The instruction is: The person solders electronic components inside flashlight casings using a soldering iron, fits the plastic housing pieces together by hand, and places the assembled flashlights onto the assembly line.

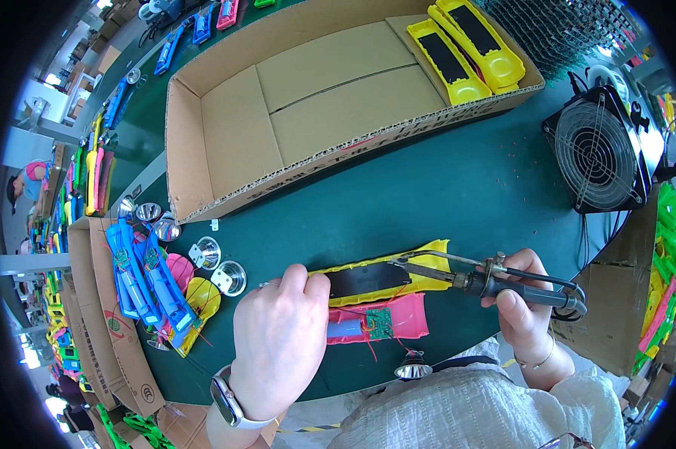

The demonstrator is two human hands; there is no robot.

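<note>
My right hand (524, 314) grips a soldering iron (524, 290) with a thin metal feed tube fixed along it. Its tip points left, over a yellow plastic housing half (437, 260) with a black panel (360, 282) inside. My left hand (282, 337) is closed at the housing's left end, hiding that end. Just nearer me lies a pink housing half (410, 317), holding a green circuit board (379, 323) and a blue cylindrical cell (344, 329). Red wires run from the pink half, and a silver reflector cup (413, 365) sits by the table's near edge.
A large cardboard box (338, 161) stands at the back, with yellow housings (449, 63) at its right end. Blue housings (145, 277) and reflector cups (229, 278) lie to the left. A black fan (594, 156) stands at right on the green table (473, 187).
</note>
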